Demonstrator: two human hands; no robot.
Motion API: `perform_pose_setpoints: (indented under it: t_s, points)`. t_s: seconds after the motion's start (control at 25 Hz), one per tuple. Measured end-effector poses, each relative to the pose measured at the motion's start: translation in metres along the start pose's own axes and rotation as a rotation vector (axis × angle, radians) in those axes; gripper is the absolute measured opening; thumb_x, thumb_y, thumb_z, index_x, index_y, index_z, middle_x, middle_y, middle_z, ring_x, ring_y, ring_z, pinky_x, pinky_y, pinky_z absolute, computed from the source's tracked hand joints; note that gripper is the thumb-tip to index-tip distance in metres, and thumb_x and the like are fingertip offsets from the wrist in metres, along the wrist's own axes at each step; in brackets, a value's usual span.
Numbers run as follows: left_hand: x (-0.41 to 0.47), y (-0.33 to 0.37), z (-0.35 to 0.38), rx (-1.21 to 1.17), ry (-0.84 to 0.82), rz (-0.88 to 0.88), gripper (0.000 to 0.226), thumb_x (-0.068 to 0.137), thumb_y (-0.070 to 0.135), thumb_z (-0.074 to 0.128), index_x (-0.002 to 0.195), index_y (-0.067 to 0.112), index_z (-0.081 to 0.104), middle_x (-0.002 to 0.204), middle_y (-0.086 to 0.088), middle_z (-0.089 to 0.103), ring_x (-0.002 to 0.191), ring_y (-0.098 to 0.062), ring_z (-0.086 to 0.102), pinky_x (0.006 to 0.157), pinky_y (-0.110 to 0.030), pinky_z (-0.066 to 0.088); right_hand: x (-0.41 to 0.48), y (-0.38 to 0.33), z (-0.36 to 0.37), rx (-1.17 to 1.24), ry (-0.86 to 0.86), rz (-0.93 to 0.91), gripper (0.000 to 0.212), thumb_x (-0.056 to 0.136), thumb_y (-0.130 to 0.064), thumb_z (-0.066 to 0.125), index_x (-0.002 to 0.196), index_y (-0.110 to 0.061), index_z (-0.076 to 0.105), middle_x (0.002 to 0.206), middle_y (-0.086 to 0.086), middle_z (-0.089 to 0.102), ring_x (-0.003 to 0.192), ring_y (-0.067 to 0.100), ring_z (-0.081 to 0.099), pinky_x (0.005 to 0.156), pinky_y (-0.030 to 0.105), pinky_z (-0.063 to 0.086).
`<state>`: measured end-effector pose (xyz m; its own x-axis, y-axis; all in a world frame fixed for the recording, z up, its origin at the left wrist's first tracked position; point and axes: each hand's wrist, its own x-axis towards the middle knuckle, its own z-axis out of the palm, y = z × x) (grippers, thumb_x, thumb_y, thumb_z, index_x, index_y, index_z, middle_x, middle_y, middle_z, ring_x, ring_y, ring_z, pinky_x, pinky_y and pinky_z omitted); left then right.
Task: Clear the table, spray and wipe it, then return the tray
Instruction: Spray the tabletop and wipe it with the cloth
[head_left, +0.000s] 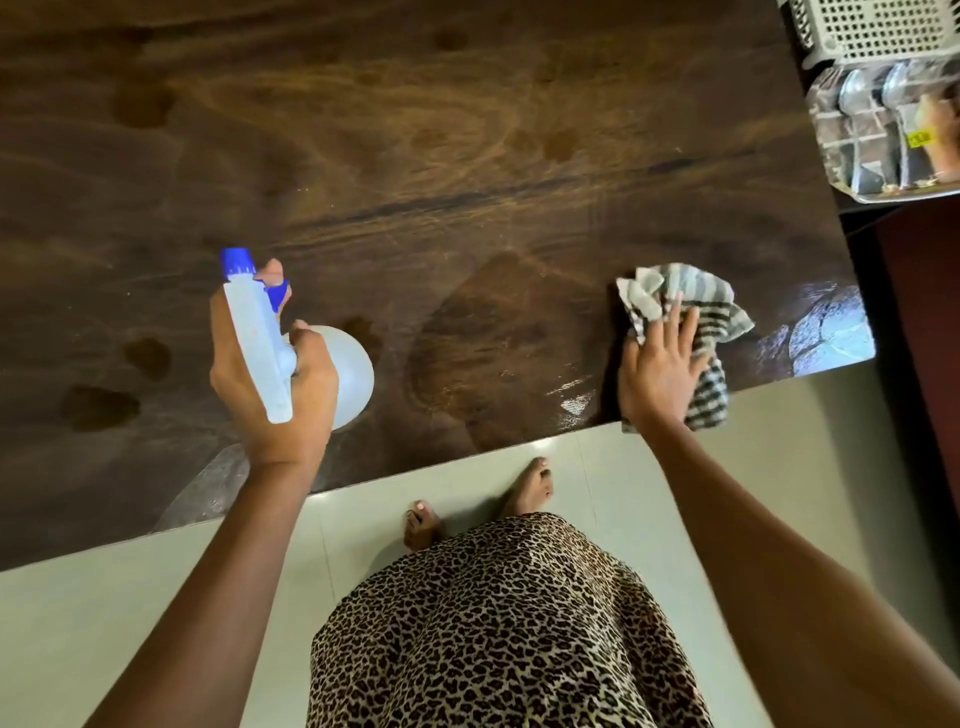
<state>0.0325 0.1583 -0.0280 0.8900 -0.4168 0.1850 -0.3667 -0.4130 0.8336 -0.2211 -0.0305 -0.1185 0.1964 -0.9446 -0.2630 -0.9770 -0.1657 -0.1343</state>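
Observation:
A dark brown wooden table (415, 156) fills the upper part of the head view, with darker wet patches scattered over it. My left hand (270, 374) grips a white spray bottle (353, 374) with a blue nozzle, held over the table near its front edge, a finger on the blue trigger. My right hand (660, 364) lies flat with spread fingers on a grey, black and white striped cloth (691, 306), pressing it onto the table at the front right edge. Part of the cloth hangs over the edge.
At the top right, beyond the table's right end, stand a white perforated basket (872, 31) and a tray (883, 192) with clear containers. Pale floor tiles (727, 467) lie below the table edge, with my bare feet and a leopard-print skirt.

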Motion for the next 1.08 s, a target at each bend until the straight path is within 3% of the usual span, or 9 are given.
perform_pose_setpoints:
  t_s: [0.16,0.36,0.44,0.52,0.64,0.72,0.92,1.0,1.08]
  points:
    - [0.0,-0.007,0.001,-0.08,-0.009,-0.083,0.044,0.078,0.003,0.05,0.12,-0.006,0.047,0.119,-0.013,0.058,0.103,-0.026,0.064,0.097,-0.03,0.049,-0.027,-0.076,0.023,-0.122,-0.063,-0.397,0.057,0.097,-0.038,0.03,0.149,-0.02,0.014,0.158,0.002,-0.001,0.144,0.023,-0.01,0.112,0.052,-0.012]
    - [-0.003,-0.013,0.002,-0.162,-0.042,-0.101,0.042,0.079,0.005,0.05,0.121,-0.002,0.047,0.117,-0.015,0.061,0.099,-0.018,0.066,0.092,-0.031,0.052,-0.093,-0.055,0.043,-0.237,-0.11,-0.897,0.062,0.091,-0.039,0.032,0.148,-0.025,0.013,0.155,0.0,0.009,0.144,0.023,0.006,0.113,0.053,0.0]
    - [-0.002,-0.012,0.005,-0.175,-0.036,-0.089,0.04,0.078,0.005,0.049,0.118,0.001,0.048,0.109,-0.008,0.063,0.089,-0.01,0.068,0.089,-0.035,0.054,-0.066,-0.021,0.031,-0.181,-0.055,-0.843,0.063,0.087,-0.033,0.04,0.146,-0.022,0.021,0.152,0.003,0.021,0.141,0.026,0.016,0.111,0.059,0.01]
    - [-0.003,-0.013,0.007,-0.167,-0.024,-0.044,0.039,0.077,0.008,0.047,0.115,-0.001,0.05,0.099,-0.001,0.063,0.079,-0.005,0.068,0.084,-0.036,0.056,-0.015,-0.003,0.012,-0.117,-0.033,-0.593,0.061,0.089,-0.021,0.052,0.145,-0.016,0.028,0.153,0.008,0.023,0.142,0.03,0.017,0.109,0.065,0.012]
    - [-0.002,-0.02,0.007,-0.152,-0.004,0.002,0.042,0.078,0.017,0.046,0.114,-0.005,0.05,0.094,0.001,0.064,0.077,-0.01,0.068,0.083,-0.04,0.056,0.065,-0.038,-0.012,-0.04,-0.043,-0.219,0.051,0.098,-0.027,0.039,0.146,-0.015,0.027,0.158,0.003,0.006,0.145,0.025,0.001,0.11,0.061,0.001]
    - [-0.001,-0.024,0.009,-0.162,0.015,-0.018,0.045,0.077,0.018,0.045,0.114,-0.007,0.05,0.092,0.007,0.065,0.077,-0.016,0.069,0.082,-0.043,0.056,0.091,-0.09,-0.012,-0.031,-0.019,-0.185,0.051,0.099,-0.032,0.033,0.147,-0.018,0.024,0.159,0.002,0.002,0.145,0.026,-0.003,0.111,0.061,0.0]
    - [-0.003,-0.026,0.007,-0.116,0.004,-0.024,0.04,0.075,0.015,0.043,0.107,-0.005,0.056,0.091,0.039,0.061,0.074,-0.011,0.069,0.081,-0.046,0.056,0.019,-0.163,0.025,-0.287,-0.099,-0.749,0.056,0.099,-0.04,0.026,0.15,-0.024,0.008,0.158,0.001,-0.003,0.144,0.025,-0.008,0.111,0.055,-0.006]
    - [-0.004,-0.026,0.007,-0.1,-0.001,-0.015,0.042,0.074,0.014,0.04,0.103,-0.01,0.057,0.096,0.041,0.059,0.074,-0.015,0.069,0.079,-0.047,0.056,-0.027,-0.132,0.031,-0.366,-0.115,-1.011,0.057,0.095,-0.04,0.024,0.149,-0.026,0.011,0.157,0.001,0.003,0.144,0.023,-0.001,0.112,0.054,-0.003]
    - [-0.003,-0.023,0.007,-0.097,-0.015,-0.032,0.044,0.073,0.015,0.039,0.101,-0.013,0.058,0.097,0.042,0.058,0.074,-0.013,0.068,0.079,-0.046,0.056,-0.036,-0.079,0.026,-0.316,-0.111,-1.103,0.059,0.089,-0.037,0.034,0.146,-0.026,0.023,0.154,0.0,0.02,0.142,0.022,0.015,0.113,0.055,0.007]
